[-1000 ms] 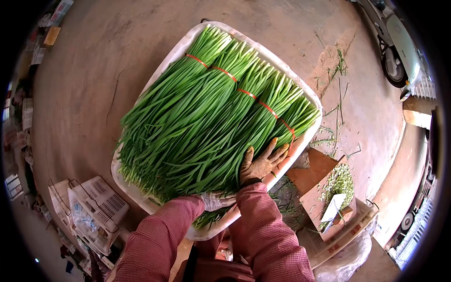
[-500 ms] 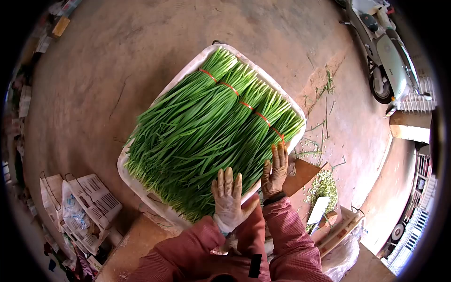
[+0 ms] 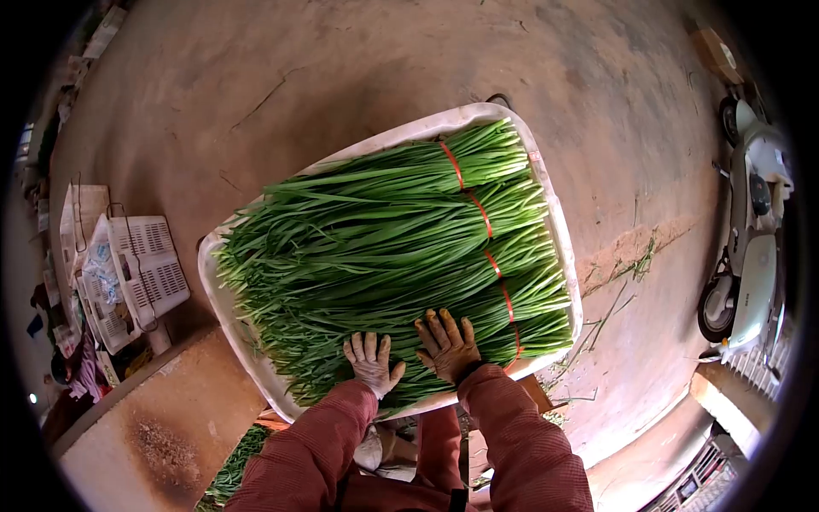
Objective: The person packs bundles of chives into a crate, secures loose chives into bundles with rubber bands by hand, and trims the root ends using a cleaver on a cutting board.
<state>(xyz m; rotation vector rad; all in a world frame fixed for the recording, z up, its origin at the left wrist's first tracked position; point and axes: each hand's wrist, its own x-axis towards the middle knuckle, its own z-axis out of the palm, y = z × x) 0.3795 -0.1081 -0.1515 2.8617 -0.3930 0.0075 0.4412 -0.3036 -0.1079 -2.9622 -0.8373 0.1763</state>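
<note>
Several bundles of green garlic chives (image 3: 367, 235) lie side by side in a white plastic crate (image 3: 560, 224). Their pale cut ends point right, and red bands (image 3: 483, 213) tie them near those ends. My left hand (image 3: 371, 365), in a whitish glove, lies flat with fingers spread on the leaves of the nearest bundle. Beside it my right hand (image 3: 448, 346), in a glove with brown-stained fingertips, also rests open on the chives, left of the nearest red band. Both palms are hidden from view.
White slatted crates (image 3: 149, 264) stand at the left, one with plastic inside. A brown low surface (image 3: 162, 427) is at the lower left, with more greens (image 3: 239, 465) beside it. A scooter (image 3: 751, 247) is parked at the right; plant scraps (image 3: 644, 256) litter the floor.
The view has turned, so the bundles now lie more crosswise. Both hands have moved from the crate's near edge further onto the chives, and the right hand sits further left along the bundle.
</note>
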